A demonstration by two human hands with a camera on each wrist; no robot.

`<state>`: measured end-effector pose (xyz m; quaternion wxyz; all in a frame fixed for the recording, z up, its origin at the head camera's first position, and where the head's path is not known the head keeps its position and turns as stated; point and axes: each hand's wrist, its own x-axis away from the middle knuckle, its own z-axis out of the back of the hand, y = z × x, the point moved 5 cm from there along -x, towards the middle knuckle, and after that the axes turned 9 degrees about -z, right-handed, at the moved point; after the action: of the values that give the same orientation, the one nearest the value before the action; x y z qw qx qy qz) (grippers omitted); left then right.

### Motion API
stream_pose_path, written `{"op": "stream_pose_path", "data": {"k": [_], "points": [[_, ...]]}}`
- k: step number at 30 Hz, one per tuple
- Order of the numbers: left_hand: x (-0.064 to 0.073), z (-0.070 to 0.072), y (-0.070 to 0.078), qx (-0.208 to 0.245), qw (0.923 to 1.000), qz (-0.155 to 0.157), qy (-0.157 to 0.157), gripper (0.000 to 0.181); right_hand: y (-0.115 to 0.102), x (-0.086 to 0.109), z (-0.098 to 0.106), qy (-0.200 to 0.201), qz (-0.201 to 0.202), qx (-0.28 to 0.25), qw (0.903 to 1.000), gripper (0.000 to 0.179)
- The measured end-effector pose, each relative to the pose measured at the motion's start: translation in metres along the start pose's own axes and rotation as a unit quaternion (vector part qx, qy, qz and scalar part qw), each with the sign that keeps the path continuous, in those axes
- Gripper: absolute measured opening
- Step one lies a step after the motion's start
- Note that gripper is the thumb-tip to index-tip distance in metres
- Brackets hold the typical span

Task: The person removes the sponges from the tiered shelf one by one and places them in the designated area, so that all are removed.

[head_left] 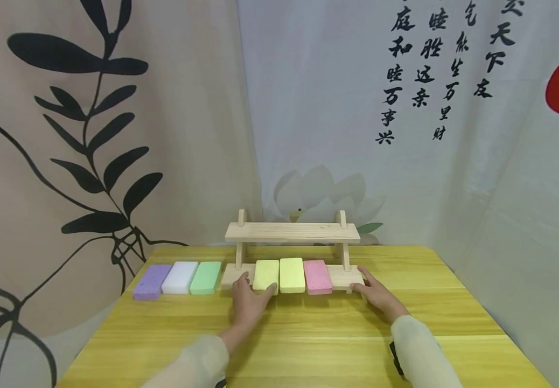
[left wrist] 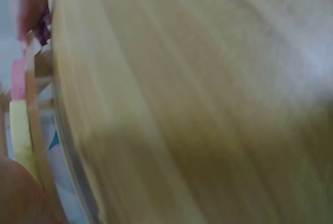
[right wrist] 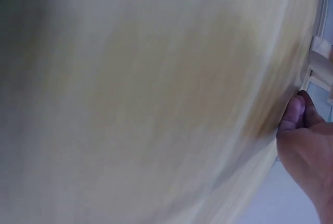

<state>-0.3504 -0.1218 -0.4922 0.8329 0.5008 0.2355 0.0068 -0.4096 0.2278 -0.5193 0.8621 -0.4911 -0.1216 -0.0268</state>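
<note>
With left hand (head_left: 249, 306), pinching left yellow block (head_left: 266, 271); with right hand (head_left: 379, 297), gripping lower shelf (head_left: 340, 276) of wooden rack (head_left: 292, 233).

Soft light, blurred wrist views

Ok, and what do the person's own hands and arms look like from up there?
The left hand and right hand are gloveless. The left sleeve and right sleeve are pale cream, plain and loose. A dark band shows beside the right one; no cables are visible.
</note>
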Motion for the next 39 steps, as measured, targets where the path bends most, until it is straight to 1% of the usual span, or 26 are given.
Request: {"op": "stream_pose_path", "data": {"k": [5,9,17,24,32,39], "points": [[0.005,-0.008,-0.002,-0.029,0.9994,-0.008,0.017,0.094,-0.002,0.0,0.0,0.002,0.0,0.001,1.0,0.082],[0.006,-0.011,-0.003,-0.04,0.9988,-0.01,0.026,0.095,-0.001,0.0,0.001,0.003,0.004,0.004,1.0,0.082],[0.008,-0.015,-0.008,-0.042,0.9986,0.006,0.031,0.091,-0.003,0.0,0.001,0.0,0.001,0.004,1.0,0.083],[0.009,-0.017,-0.007,-0.044,0.9982,0.003,0.042,0.087,-0.001,-0.001,0.001,-0.001,0.003,0.004,1.0,0.084],[0.008,-0.016,-0.007,-0.046,0.9983,0.01,0.034,0.08,-0.002,0.0,0.0,-0.001,0.002,0.002,1.0,0.085],[0.005,-0.012,-0.012,-0.051,0.9982,0.016,0.029,0.076,0.002,-0.001,0.001,-0.009,-0.013,-0.007,0.9999,0.086]]}}
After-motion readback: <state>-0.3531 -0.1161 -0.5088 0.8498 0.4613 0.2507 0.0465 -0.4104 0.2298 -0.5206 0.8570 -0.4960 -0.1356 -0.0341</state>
